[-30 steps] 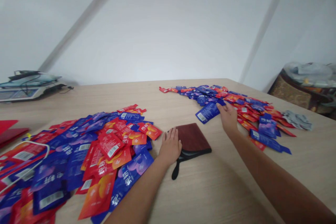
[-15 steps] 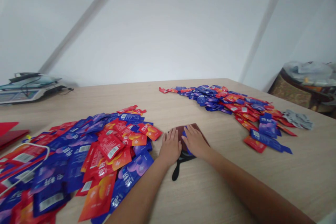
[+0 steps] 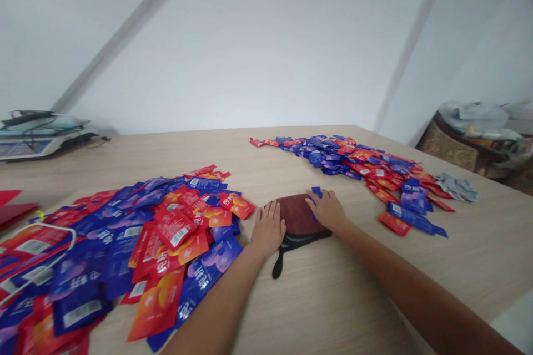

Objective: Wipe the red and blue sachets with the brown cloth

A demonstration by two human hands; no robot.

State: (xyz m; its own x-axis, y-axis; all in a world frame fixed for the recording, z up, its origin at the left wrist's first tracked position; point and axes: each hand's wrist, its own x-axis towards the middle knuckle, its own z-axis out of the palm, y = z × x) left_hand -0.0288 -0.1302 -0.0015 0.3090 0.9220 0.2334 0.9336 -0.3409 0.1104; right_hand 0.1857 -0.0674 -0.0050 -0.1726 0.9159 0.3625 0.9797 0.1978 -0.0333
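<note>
A brown zip pouch (image 3: 296, 214) with a black edge and a black pull tab lies flat on the table in front of me. My left hand (image 3: 267, 231) rests open and flat on its left side, fingers stretched forward. Over the pouch's right edge, my right hand (image 3: 327, 212) has its fingers closed on a blue packet (image 3: 316, 192). Parts of that packet show above and beside the fingers; the rest is hidden under the hand.
A large heap of red and blue packets (image 3: 175, 227) spreads on the left, a second heap (image 3: 333, 152) at the back right. Beside it lies crumpled grey cloth-like material (image 3: 457, 186). A scale (image 3: 37, 141) with items on it stands far left; a chair (image 3: 449, 147) stands beyond the table's right edge.
My right hand has slid right across the pouch, taking the blue packet along and uncovering the pouch's brown middle. The left hand stays on the pouch's left side.
</note>
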